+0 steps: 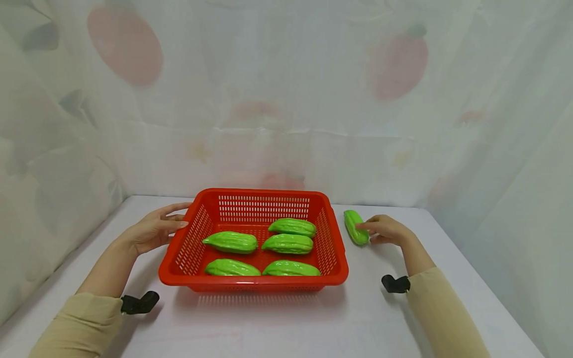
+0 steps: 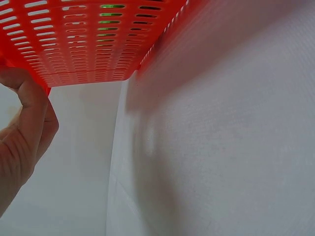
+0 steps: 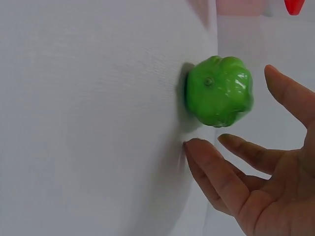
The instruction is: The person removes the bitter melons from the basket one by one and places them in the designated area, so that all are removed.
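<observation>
A red plastic basket with slotted walls holds several light green, ridged bitter melons, glossy and pointed at one end. At its left rim is my left hand, thumb and extended fingers touching the edge. The left wrist view shows this hand beside the slotted wall, its fingertips partly hidden at the rim. One more bitter melon lies on the table to the right of the basket. My right hand reaches around its near end; in the right wrist view, thumb and fingers stand spread, apart from the melon.
The white-covered table carries the basket and the loose melon. A pale curtain with faded fruit prints rises along the back, with more cloth at both sides. Black wrist mounts project from the sleeves.
</observation>
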Tool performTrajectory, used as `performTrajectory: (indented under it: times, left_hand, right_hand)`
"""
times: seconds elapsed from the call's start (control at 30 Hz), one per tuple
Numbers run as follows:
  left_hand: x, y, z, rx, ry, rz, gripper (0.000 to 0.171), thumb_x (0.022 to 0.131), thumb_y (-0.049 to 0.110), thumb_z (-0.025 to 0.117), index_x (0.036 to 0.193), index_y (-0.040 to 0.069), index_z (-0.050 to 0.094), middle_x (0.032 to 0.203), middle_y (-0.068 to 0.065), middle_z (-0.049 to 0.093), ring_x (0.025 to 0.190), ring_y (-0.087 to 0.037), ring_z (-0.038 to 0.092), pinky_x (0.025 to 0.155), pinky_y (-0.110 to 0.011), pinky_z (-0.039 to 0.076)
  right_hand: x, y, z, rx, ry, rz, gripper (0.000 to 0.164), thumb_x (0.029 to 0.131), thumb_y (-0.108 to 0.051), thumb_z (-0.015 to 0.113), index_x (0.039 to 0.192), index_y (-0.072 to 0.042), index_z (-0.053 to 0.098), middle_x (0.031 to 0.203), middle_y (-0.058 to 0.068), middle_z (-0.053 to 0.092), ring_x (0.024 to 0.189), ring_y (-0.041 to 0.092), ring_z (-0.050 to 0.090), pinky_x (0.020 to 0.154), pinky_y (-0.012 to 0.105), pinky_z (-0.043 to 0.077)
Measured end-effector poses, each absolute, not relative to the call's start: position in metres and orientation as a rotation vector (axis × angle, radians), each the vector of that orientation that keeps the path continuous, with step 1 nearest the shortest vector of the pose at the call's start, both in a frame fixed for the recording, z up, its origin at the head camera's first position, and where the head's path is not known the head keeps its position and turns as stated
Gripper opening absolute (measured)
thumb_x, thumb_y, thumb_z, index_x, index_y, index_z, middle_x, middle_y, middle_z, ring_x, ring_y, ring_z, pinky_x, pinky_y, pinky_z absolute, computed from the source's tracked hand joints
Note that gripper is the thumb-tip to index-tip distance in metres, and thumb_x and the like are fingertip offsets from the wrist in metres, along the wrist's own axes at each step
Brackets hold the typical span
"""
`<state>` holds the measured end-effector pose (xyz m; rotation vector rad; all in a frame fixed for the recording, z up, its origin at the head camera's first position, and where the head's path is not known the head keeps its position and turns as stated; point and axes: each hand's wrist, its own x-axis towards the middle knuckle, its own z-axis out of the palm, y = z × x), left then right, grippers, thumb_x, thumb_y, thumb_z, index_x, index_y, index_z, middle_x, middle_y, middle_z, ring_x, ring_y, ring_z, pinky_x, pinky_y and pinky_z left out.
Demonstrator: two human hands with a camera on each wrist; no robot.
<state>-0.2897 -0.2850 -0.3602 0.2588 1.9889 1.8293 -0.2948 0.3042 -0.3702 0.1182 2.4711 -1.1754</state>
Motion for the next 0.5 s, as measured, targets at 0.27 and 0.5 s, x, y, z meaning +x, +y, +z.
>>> performTrajectory:
  times: [0.27, 0.5]
  left_hand:
    - [-0.29, -0.285, -0.36, 0.258, 1.984, 1.834, 0.063, 0.1, 0.015, 0.054, 0.153, 0.016, 0.021, 0.112, 0.01, 0.065, 0.099, -0.01, 0.066, 0.086, -0.034, 0.059]
    - [-0.291, -0.286, -0.361, 0.271, 1.977, 1.83, 0.06, 0.1, 0.015, 0.054, 0.152, 0.018, 0.024, 0.113, 0.011, 0.065, 0.1, -0.009, 0.066, 0.087, -0.034, 0.059]
  right_hand:
    - [-0.297, 0.304, -0.341, 0.044, 2.554, -1.124, 0.075, 0.097, -0.04, 0.058, 0.146, 0.011, 0.031, 0.141, 0.027, 0.042, 0.088, 0.018, 0.054, 0.087, 0.028, 0.053]
    - [-0.302, 0.294, -0.312, -0.021, 2.611, -1.139, 0.074, 0.098, -0.041, 0.056, 0.149, 0.006, 0.029, 0.154, 0.028, 0.032, 0.121, 0.037, 0.055, 0.106, 0.041, 0.051]
